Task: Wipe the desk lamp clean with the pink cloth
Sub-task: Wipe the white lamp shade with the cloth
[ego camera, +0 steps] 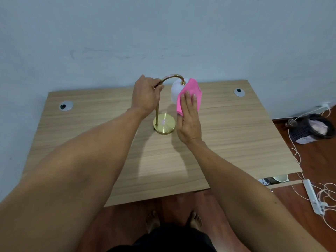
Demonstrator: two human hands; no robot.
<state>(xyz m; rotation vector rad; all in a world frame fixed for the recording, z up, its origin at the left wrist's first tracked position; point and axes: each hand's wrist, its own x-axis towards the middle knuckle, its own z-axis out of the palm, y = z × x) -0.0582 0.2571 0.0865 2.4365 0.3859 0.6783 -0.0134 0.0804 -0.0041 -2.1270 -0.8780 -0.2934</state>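
A brass desk lamp stands at the middle back of the wooden desk (91, 139), with a round gold base (164, 124), a thin upright stem and a curved neck (172, 77). Its white shade (176, 92) hangs from the neck's right end. My left hand (146, 94) grips the stem just below the curve. My right hand (189, 118) presses the pink cloth (195, 90) flat against the right side of the shade, fingers stretched out. The cloth hides most of that side of the shade.
Two round grey cable grommets (66, 105) (239, 92) sit in the desk's back corners. A blue wall stands right behind the desk. On the floor to the right are a dark basket (312, 129), a white power strip (313, 196) and loose cables. My bare feet are below the front edge.
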